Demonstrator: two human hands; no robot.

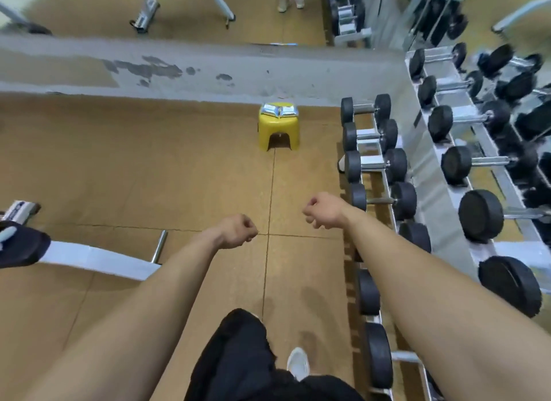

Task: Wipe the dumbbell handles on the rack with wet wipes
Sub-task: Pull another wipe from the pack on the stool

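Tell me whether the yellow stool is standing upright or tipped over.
Upright. The yellow stool stands on its legs on the floor, seat up, with silvery packets lying flat on top.

It was a gym: a dumbbell rack [465, 174] stood at the right, a weight bench [89, 259] at the left, on rubber flooring [149, 168].

Yellow stool [278, 132], white bench frame [98, 259]

Your black, steel-handled dumbbells [373, 162] are lying in rows on the rack [429, 174], the wet wipes [278, 110] sitting on a stool [278, 130].
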